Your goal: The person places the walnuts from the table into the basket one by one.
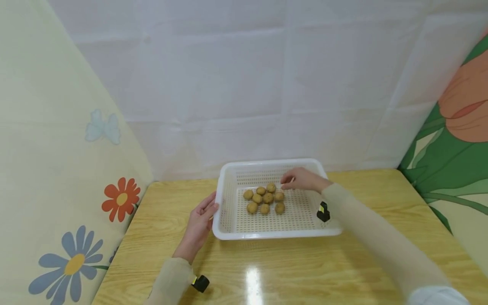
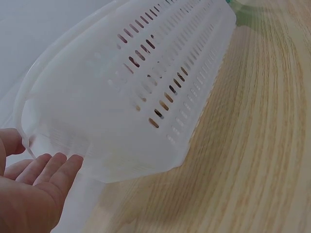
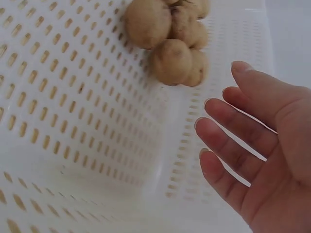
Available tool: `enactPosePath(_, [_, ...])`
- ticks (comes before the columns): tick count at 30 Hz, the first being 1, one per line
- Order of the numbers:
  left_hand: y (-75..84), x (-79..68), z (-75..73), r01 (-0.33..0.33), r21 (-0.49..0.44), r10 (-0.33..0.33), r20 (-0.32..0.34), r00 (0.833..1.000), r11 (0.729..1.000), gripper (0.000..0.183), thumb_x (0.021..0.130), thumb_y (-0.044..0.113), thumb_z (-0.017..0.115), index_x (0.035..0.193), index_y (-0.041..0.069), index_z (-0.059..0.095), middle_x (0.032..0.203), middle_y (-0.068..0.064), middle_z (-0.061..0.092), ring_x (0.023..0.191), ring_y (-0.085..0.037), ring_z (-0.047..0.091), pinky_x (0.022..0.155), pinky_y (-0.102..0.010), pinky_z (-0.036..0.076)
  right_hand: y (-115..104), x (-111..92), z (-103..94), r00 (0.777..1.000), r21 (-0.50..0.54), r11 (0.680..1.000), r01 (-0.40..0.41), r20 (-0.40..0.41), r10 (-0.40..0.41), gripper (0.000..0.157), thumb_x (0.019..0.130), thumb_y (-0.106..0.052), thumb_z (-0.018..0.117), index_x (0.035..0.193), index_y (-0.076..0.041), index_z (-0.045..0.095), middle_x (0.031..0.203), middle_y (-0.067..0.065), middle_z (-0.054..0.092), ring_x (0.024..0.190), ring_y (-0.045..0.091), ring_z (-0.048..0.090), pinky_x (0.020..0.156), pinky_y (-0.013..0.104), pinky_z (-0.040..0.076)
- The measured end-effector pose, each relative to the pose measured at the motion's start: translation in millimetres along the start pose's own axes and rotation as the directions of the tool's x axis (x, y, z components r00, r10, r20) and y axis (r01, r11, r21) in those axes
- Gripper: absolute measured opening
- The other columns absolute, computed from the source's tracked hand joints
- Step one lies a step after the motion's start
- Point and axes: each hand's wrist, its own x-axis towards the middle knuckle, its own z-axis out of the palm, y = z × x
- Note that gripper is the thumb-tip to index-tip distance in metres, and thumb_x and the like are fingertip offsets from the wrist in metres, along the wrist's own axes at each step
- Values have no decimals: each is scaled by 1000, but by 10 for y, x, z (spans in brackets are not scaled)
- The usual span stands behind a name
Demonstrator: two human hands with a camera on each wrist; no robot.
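A white plastic basket (image 1: 276, 235) with slotted walls and floor stands on the wooden table. Several small round potatoes (image 1: 268, 198) lie grouped left of the middle of its floor. My left hand (image 1: 201, 219) grips the basket's left rim; in the left wrist view, the thumb is at the rim and the fingers (image 2: 51, 167) lie against the outer wall. Above the basket's back right part, my right hand (image 1: 302, 179) hovers with loosely bent fingers and holds nothing. The right wrist view shows its fingers (image 3: 238, 128) spread apart, a short gap from the nearest potatoes (image 3: 172, 62).
The wooden table (image 1: 164, 220) extends to both sides and in front of the basket. A white sheet (image 1: 228, 84) hangs close behind it. Flower-patterned panels flank the table, with a red flower (image 1: 121, 199) on the left one. Each wrist carries a small black camera (image 1: 323, 212).
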Motion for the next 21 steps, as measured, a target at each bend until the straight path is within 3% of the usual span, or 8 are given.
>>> enactPosePath(10, [9, -5, 10, 2, 7, -2, -21, 1000, 1000, 52, 108, 7, 56, 157, 4, 43, 158, -17, 48, 117, -5, 66, 97, -29, 58, -85, -401, -343, 992, 26, 1000, -4, -128, 7, 28, 102, -25, 70, 122, -6, 74, 122, 12, 73, 108, 30, 68, 95, 52, 57])
enactPosePath(16, [13, -1, 24, 13, 3, -13, -23, 1000, 1000, 51, 108, 7, 55, 157, 5, 43, 159, -17, 47, 118, -4, 65, 99, -29, 57, 9, -723, -488, 974, 7, 1000, -21, -223, 22, 30, 102, -27, 69, 123, -6, 74, 117, 10, 75, 98, 23, 67, 85, 44, 57])
enactPosePath(21, [18, -3, 21, 13, 12, -13, -20, 1000, 1000, 51, 108, 7, 55, 158, 5, 42, 160, -17, 46, 118, -3, 65, 99, -28, 57, 150, -1070, -531, 953, 50, 998, -31, -299, 45, 30, 105, -26, 66, 125, -5, 72, 118, 13, 74, 95, 22, 66, 78, 36, 56])
